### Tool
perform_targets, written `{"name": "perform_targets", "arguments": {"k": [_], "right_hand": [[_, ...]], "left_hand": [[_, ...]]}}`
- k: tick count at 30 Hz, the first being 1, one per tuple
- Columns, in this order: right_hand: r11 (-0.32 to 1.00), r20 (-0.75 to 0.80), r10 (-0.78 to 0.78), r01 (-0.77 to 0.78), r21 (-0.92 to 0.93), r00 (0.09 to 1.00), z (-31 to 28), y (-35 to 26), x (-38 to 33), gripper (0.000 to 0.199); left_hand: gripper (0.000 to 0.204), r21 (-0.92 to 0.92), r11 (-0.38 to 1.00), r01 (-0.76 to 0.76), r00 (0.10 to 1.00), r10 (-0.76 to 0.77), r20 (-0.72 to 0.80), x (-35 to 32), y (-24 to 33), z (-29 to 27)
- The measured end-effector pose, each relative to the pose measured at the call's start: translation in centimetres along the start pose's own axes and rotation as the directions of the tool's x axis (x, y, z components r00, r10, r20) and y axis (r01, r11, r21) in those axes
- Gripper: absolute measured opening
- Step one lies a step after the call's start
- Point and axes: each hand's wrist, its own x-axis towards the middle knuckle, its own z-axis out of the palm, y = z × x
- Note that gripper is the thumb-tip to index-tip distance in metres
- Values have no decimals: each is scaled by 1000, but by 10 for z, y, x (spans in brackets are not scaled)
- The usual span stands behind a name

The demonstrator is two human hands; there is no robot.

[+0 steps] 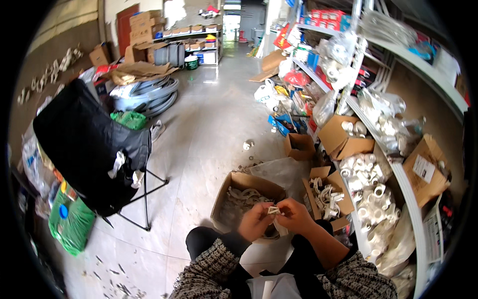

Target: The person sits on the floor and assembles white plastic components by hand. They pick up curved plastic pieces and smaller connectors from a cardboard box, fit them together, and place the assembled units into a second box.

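Both my hands meet over an open cardboard box [217, 205], each with its fingers pinched. A small white plastic piece [273, 210], perhaps a pipe clip, is held between the fingertips of my left hand [253, 223] and my right hand [297, 216]. Its exact form is partly hidden by the fingers. Below, curved white plastic pieces [245, 195] lie inside the box between my knees. To the right, a smaller cardboard box [309, 199] holds a heap of similar white clip-like pieces [327, 198].
Metal shelving [409, 199] with bagged white pipe fittings [374, 202] runs along my right. An empty-looking carton [299, 147] stands ahead. On the left are a black folding chair [92, 144], a green bag [72, 224] and coiled grey hose [144, 97]. Scraps litter the floor [117, 281].
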Motion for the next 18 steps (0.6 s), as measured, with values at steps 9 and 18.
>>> {"name": "perform_targets", "arguments": {"k": [9, 18], "right_hand": [[986, 88, 42, -27, -166, 995, 39, -6, 21, 20], [903, 139, -20, 77, -422, 990, 82, -35, 57, 21]], "left_hand": [[30, -222, 974, 30, 999, -34, -13, -19, -15, -43], [26, -284, 957, -63, 996, 42, -79, -25, -32, -88]]}}
